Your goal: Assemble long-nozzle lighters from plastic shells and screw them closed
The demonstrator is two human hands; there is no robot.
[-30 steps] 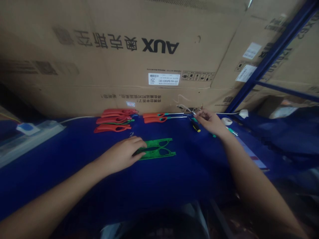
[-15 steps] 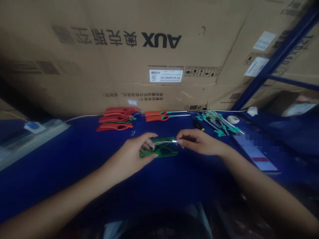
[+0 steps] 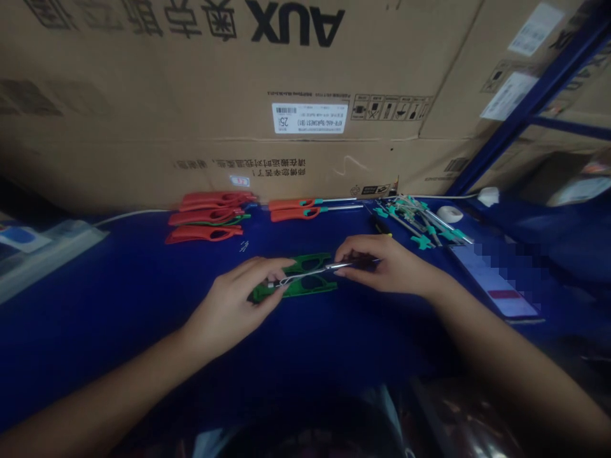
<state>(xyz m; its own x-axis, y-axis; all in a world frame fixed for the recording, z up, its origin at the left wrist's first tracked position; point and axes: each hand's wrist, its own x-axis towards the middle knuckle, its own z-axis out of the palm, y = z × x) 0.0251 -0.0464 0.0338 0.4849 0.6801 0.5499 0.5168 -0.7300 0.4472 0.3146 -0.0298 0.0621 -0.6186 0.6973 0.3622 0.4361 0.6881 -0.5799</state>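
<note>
On the blue table lie two green lighter shell halves (image 3: 310, 291), open side by side. My left hand (image 3: 241, 289) is closed in a pinch over their left end, on a small part with thin pale wires (image 3: 300, 275); the fingers partly hide that part. The wires stretch across above the shells to my right hand (image 3: 377, 264). There my thumb and forefinger are closed on a slim metal piece (image 3: 330, 266), which shines at its left end and looks dark further back under the fingers.
Red lighter shells (image 3: 205, 234) are stacked at the back left, beside two orange lighters (image 3: 293, 214) with metal tubes. Rods with teal ends (image 3: 422, 242), a screwdriver (image 3: 380, 224), a white roll (image 3: 449, 214) and a phone (image 3: 513, 294) lie rightward. A large cardboard box (image 3: 214, 114) stands behind.
The view has tilted down and shifted slightly. My left hand has drawn back leftward with the small part. The wires are straighter, and more of the metal piece shows in my right hand.
</note>
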